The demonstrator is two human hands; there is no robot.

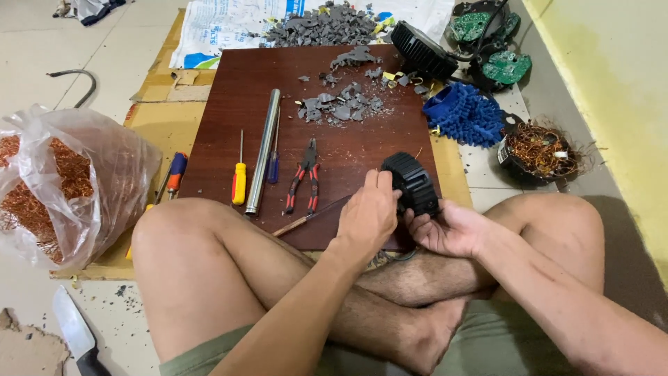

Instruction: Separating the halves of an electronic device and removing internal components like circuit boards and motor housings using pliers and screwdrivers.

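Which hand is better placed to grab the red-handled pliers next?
Probably the left hand: it sits nearer the red-handled pliers on the wooden board, while the right hand cradles the black ribbed housing.

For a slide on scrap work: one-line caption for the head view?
Both hands, left hand and right hand, grip a black ribbed housing over a tool-strewn brown board.

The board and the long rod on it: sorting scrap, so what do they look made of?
The board looks like wood or laminate: dark reddish-brown with a flat, smooth, faintly glossy face. The rod looks like bare metal: silvery grey with a lengthwise sheen.
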